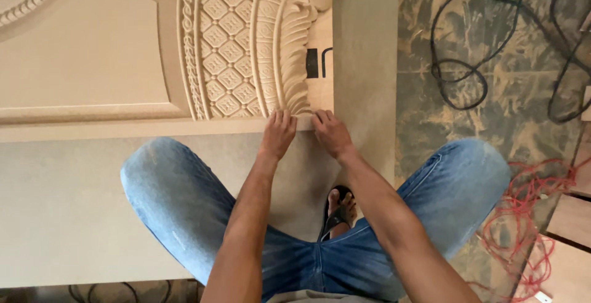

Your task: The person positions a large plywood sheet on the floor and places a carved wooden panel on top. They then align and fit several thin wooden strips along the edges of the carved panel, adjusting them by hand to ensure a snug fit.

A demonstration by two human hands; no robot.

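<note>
Left hand (278, 134) and right hand (331, 133): fingers extended, flat, pressed on lower edge of carved wooden panel (237, 44) at 12 o'clock. Panel flat on beige board (61, 204). Black hex key (325, 60) at 1 o'clock. No containers visible.

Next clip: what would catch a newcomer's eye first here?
The carved wooden panel at upper left, with its lattice and leaf relief, lying on a flat board. Both hands, the left hand and the right hand, press on its lower edge near the corner. To the right, black cables and a red cord sprawl over the dusty floor.
</note>
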